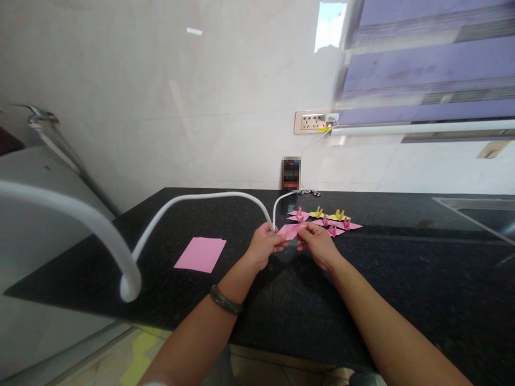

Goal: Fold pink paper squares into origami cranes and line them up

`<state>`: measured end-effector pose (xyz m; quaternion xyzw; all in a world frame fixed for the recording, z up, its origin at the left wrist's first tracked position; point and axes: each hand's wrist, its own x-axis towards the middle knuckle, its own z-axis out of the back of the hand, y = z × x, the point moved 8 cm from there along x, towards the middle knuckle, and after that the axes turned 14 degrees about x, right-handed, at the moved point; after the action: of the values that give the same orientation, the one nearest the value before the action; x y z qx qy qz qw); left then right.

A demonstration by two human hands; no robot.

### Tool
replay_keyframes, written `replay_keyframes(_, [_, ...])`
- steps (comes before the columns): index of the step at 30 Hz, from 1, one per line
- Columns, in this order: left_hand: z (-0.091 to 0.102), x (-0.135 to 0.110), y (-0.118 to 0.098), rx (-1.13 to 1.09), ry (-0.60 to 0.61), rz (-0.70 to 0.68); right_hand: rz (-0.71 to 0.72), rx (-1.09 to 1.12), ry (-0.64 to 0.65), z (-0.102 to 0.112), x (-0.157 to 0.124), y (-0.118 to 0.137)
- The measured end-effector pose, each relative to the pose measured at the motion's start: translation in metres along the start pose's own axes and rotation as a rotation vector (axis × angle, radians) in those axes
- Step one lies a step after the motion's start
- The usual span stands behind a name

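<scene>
Between my two hands is a folded piece of pink origami paper, held just above the black countertop. My left hand is closed on its left side, thumb on top. Fingers of my right hand pinch its right edge. Right behind the hands stand several folded paper cranes, such as a pink crane and a yellow crane. Off to the left of my left hand lies a small stack of square pink paper sheets. A dark green bangle circles my left wrist.
A bent white tube arches over the countertop from the left and passes close to my left hand. A phone leans on the wall below a socket panel. At the far right is a sink edge.
</scene>
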<state>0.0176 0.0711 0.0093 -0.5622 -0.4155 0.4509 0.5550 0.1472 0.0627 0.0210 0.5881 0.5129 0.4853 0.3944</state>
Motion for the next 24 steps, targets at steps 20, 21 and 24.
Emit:
replay_keyframes(20, [-0.024,-0.004,0.002,0.12,0.196,-0.01,0.403,-0.418,0.167,-0.02,-0.011,0.044])
replay_keyframes(21, [-0.023,-0.004,0.002,0.108,0.185,-0.012,0.371,-0.391,0.169,-0.02,-0.011,0.042])
replay_keyframes(24, [-0.022,-0.003,0.001,0.101,0.178,-0.014,0.315,-0.346,0.143,-0.018,-0.01,0.035])
